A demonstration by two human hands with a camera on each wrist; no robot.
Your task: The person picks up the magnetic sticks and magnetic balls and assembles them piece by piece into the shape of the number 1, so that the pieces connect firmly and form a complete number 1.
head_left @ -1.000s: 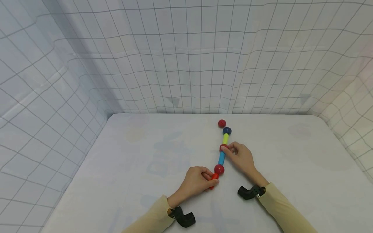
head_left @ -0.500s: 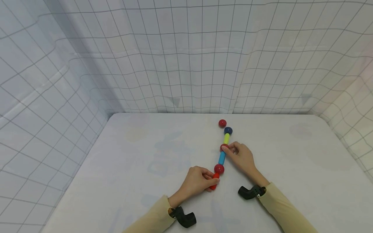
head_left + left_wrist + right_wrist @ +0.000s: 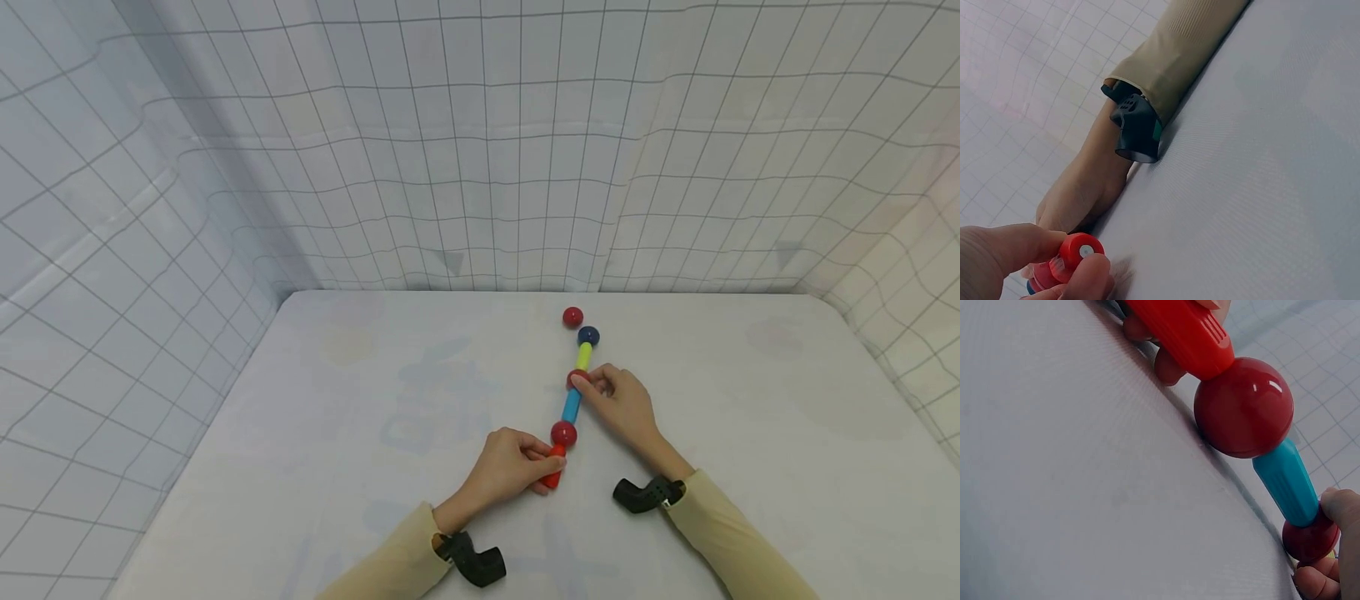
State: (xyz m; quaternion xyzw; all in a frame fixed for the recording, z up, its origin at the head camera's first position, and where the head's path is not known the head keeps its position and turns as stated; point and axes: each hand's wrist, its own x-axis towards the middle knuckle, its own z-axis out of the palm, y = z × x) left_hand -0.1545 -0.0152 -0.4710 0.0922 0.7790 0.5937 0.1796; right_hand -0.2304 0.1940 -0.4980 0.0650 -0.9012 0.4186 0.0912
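Observation:
My left hand (image 3: 504, 467) pinches a red rod (image 3: 1185, 331) between thumb and fingers. The rod's far end touches a red ball (image 3: 564, 433). From that ball a blue rod (image 3: 1286, 481) runs to a second red ball (image 3: 576, 379), gripped between the thumb and fingers of my right hand (image 3: 624, 408). Beyond it, a yellow-green rod (image 3: 584, 357) leads to a dark blue ball (image 3: 588, 336), so the pieces form one line. In the left wrist view the red rod's round end (image 3: 1082, 250) shows a pale disc at its centre.
A separate red ball (image 3: 573, 317) lies just past the dark blue ball, near the back of the white table (image 3: 337, 433). White walls with a grid pattern (image 3: 480, 167) enclose the back and sides. Each wrist wears a black camera mount (image 3: 480, 565).
My left hand has turned the red rod from a slant to nearly in line with the blue rod, against the near red ball. The line's far end has shifted slightly right.

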